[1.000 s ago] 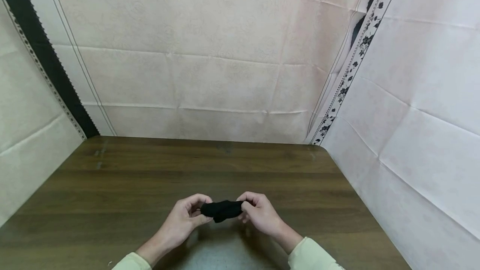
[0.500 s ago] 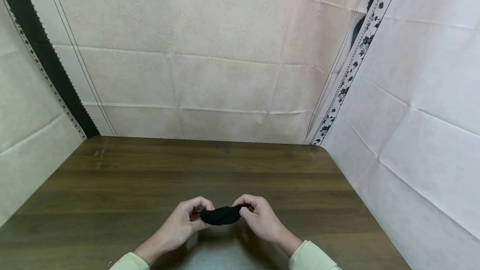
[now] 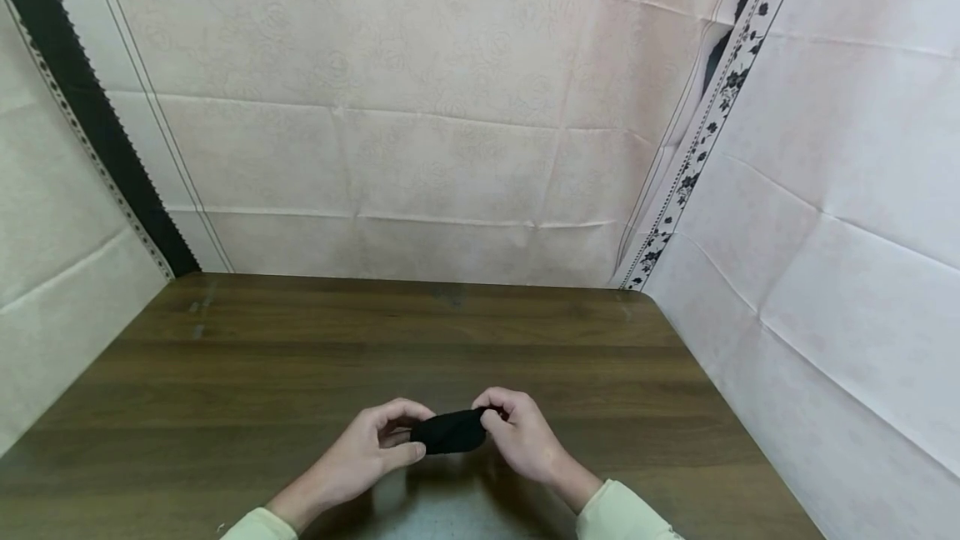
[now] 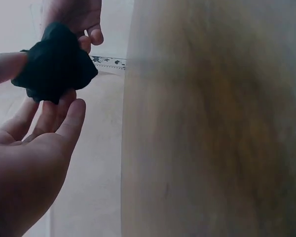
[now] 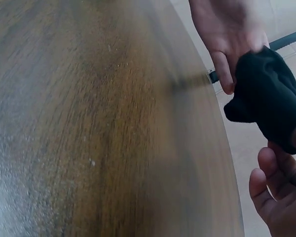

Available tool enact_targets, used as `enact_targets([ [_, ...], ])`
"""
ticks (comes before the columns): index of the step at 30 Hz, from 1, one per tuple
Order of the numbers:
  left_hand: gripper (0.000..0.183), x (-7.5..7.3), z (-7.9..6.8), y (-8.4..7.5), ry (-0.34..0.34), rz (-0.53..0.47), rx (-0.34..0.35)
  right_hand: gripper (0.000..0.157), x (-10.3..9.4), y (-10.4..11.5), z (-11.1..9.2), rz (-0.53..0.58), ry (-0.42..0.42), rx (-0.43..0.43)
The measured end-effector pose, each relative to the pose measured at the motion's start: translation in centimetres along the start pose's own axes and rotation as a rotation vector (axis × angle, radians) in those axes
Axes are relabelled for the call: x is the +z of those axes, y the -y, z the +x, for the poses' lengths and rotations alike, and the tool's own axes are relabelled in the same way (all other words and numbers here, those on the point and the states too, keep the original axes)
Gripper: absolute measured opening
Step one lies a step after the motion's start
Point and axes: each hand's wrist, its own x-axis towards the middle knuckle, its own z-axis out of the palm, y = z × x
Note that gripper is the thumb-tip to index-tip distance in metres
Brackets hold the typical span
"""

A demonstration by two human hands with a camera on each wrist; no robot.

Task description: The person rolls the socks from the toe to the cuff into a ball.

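A small bundle of soft black cloth (image 3: 450,432) is held above the table between both hands, its folds showing in the wrist views. At its left end, the left hand (image 3: 367,448) holds it, thumb on the near side and fingers on the far side. The right hand (image 3: 521,440) pinches the opposite end between thumb and forefinger. Seen from the left wrist, the bundle (image 4: 54,66) looks lumpy, with left fingertips (image 4: 75,111) beneath it. In the right wrist view, part of the bundle (image 5: 269,94) droops to one side. What kind of cloth item it is cannot be told.
A brown wooden table (image 3: 412,340) spreads out under the hands, with shadows near its front. Pale patterned cloth (image 3: 450,165) hangs behind it, and more pale cloth (image 3: 847,232) covers the right side. Black trim (image 3: 97,107) runs down the left.
The bundle has gone from a lumpy shape with a hanging fold to a smoother oval and sits slightly lower. The left fingers have shifted along its end; the right hand keeps its pinch.
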Motion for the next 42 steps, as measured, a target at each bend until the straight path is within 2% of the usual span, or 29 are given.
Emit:
enact_targets([
  [3,0.027,0.2,0.1,-0.2,-0.038,0.021,-0.023,0.025,0.1,0.0,0.0,0.001,-0.032,-0.005],
  [10,0.019,0.7,0.5,0.0,-0.130,0.091,0.001,0.027,0.3,0.2,0.0,-0.024,-0.078,-0.055],
  [14,0.011,1.0,0.7,0.2,-0.145,0.095,-0.046,0.026,0.5,0.3,0.0,-0.012,-0.080,-0.057],
  [21,0.013,0.8,0.8,0.1,-0.162,0.037,-0.168,0.025,0.2,0.4,-0.2,-0.028,-0.031,-0.061],
  [27,0.018,0.1,0.7,0.1,-0.211,-0.061,-0.185,0.028,-0.3,0.1,-0.4,-0.113,0.006,-0.066],
  [30,0.019,-0.2,0.6,0.2,-0.218,-0.084,-0.175,0.027,-0.3,0.1,-0.4,-0.138,0.027,-0.057],
  [34,0.020,-0.5,0.4,0.2,-0.210,-0.092,-0.169,0.027,-0.3,0.2,-0.2,-0.112,0.037,-0.023],
  [39,0.023,-0.9,0.3,0.0,-0.167,-0.109,-0.176,0.026,-0.3,0.2,-0.2,-0.077,0.002,-0.002],
  [42,0.025,-1.0,0.3,-0.1,-0.156,-0.097,-0.202,0.024,-0.2,0.1,-0.2,-0.066,-0.009,-0.005],
])
